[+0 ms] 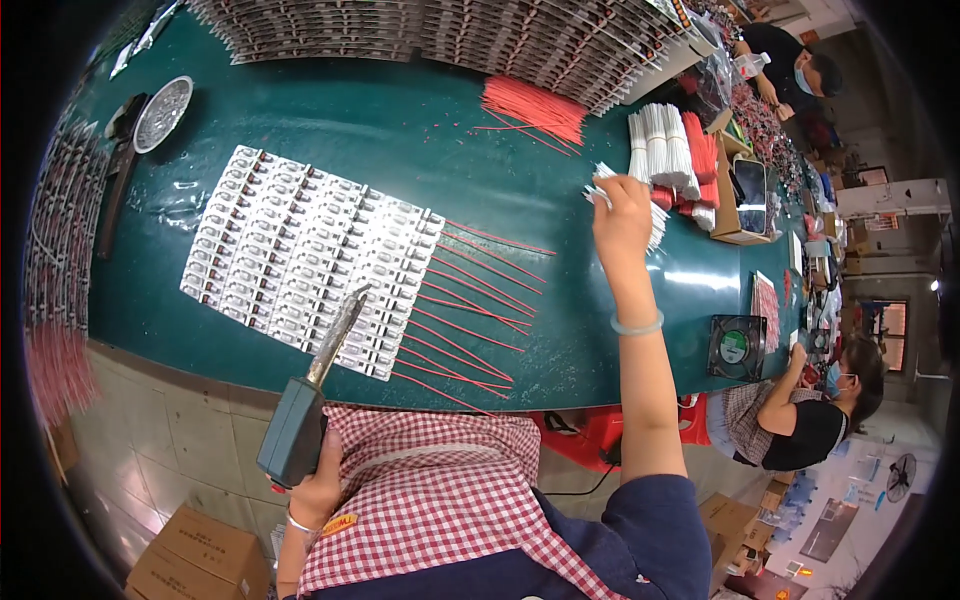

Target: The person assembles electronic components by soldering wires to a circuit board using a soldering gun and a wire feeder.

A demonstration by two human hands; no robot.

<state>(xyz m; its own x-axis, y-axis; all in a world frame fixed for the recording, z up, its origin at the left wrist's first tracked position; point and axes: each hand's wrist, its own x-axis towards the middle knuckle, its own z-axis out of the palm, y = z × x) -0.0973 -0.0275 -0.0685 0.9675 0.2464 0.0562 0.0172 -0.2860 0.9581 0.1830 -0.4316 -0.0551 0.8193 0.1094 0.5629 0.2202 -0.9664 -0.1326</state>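
Observation:
My left hand [318,482] is wrapped round the dark handle of a soldering iron [292,432] near the table's front edge. Its metal tip rests over or on a white panel of small circuit boards [290,255], which lies flat on the table. Thin red wires [480,285] stick out in a row from the panel's right side. Further right, my right hand [625,215] is at a loose bunch of white wires [657,232], its fingers closed on some of them. White wire ends show on both sides of the hand.
A pile of red wires [535,108] lies behind. Bundled white wires [662,140] sit beside a cardboard box [740,200]. Stacked board racks [540,40] line the back. A metal dish [163,113] stands left, a small fan [737,347] right. Two people work further right.

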